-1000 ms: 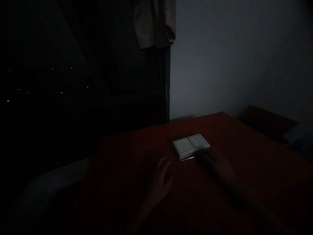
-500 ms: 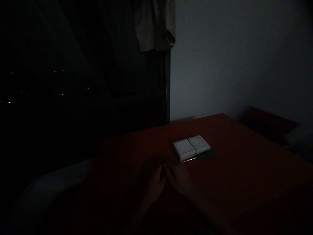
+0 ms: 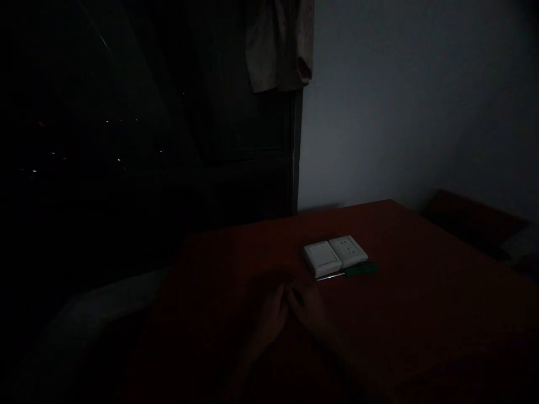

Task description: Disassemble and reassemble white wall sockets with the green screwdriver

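Observation:
Both hands meet fingertip to fingertip low over the red-brown table (image 3: 404,280), in very dim light. My left hand (image 3: 274,311) is closed, its thumb against the curled fingers. My right hand (image 3: 308,306) is closed too and touches the left one. Whether something small lies between the fingers is too dark to make out. Just beyond the hands are a white wall switch (image 3: 323,257) and, against its right side, a white wall socket (image 3: 349,250). In front of them lies a screwdriver with a green handle (image 3: 360,269), its metal shaft pointing left.
A dark window (image 3: 126,185) with small points of light fills the left. Light cloth (image 3: 278,50) hangs at its right edge. Behind the table rises a pale wall (image 3: 400,112). A brown piece of furniture (image 3: 475,213) stands beyond the table's right edge.
The whole view has shifted, so everything sits slightly farther right. My hands stay together in nearly the same pose; the switch, socket and screwdriver keep their places on the table.

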{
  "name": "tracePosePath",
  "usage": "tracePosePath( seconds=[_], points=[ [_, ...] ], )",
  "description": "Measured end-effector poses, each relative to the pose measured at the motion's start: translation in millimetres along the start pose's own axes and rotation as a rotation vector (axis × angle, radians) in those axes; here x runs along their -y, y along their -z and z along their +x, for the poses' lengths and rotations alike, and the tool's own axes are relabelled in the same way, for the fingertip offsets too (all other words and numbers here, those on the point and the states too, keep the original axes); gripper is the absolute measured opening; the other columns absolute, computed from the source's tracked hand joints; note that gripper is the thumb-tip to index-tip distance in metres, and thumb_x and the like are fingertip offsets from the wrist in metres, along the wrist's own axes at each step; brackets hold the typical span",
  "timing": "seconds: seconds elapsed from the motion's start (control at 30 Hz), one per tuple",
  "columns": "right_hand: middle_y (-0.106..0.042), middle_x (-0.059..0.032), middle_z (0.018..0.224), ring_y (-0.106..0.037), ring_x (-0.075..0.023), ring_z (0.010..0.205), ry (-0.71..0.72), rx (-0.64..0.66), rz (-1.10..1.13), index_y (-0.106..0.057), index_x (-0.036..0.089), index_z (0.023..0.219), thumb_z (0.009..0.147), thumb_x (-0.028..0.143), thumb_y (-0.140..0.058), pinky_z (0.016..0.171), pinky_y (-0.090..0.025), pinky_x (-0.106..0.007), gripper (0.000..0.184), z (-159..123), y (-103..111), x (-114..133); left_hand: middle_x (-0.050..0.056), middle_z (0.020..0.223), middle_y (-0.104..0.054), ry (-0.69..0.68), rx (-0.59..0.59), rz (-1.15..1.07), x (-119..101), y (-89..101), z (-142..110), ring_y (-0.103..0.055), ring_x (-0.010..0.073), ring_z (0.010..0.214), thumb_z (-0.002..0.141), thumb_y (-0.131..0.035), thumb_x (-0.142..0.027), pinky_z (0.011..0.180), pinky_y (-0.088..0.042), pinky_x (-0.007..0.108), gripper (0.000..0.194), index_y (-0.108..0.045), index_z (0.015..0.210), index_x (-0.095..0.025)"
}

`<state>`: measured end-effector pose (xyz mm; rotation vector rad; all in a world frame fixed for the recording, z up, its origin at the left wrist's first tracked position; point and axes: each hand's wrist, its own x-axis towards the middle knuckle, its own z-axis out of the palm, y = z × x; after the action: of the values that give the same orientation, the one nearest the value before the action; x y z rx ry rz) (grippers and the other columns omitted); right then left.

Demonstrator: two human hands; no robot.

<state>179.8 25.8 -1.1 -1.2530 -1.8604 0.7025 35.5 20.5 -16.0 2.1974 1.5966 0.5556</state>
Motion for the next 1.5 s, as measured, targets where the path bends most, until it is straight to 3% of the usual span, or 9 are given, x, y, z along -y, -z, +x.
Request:
tracePosePath(
  seconds=[0.6, 0.97, 1.5],
  points=[
    [-0.068, -0.0054, 0.081, -0.062, -0.0169, 0.076, 0.012, -0.009, 0.015, -0.064, 0.018, 0.080, 0.089, 0.015, -0.044, 0.069, -0.044, -0.025, 0.022, -0.5, -1.8, -2.3, 0.011, 0.122, -0.064, -0.014, 0.032, 0.018, -6.3, 7.9, 0.6, -0.061, 0.0223, 0.111, 0.089, -0.041, -0.017, 0.099, -0.045, 0.037, 0.037, -0.057, 0.123, -0.019],
    [-0.068, -0.0052, 0.083, -0.062, -0.0168, 0.076, 0.011, -0.011, 0.006, -0.064, 0.018, 0.082, 0.089, 0.015, -0.045, 0.069, -0.043, -0.025, 0.021, -1.3, -1.1, -1.4, 0.013, 0.126, -0.062, -0.004, 0.034, 0.005, 3.4, -3.1, 1.1, -0.058, 0.0227, 0.115, 0.088, -0.039, -0.014, 0.102, -0.043, 0.038, 0.041, -0.054, 0.127, -0.016],
    [-0.067, -0.0047, 0.080, -0.061, -0.0163, 0.073, 0.002, -0.014, -0.007, -0.063, 0.018, 0.080, 0.090, 0.018, -0.043, 0.068, -0.043, -0.025, 0.022, -0.2, -3.1, -3.7, 0.011, 0.127, -0.062, -0.006, 0.039, -0.018, 1.4, 2.6, 0.2, -0.058, 0.0211, 0.115, 0.089, -0.040, -0.016, 0.102, -0.042, 0.037, 0.041, -0.054, 0.127, -0.019]
  ],
)
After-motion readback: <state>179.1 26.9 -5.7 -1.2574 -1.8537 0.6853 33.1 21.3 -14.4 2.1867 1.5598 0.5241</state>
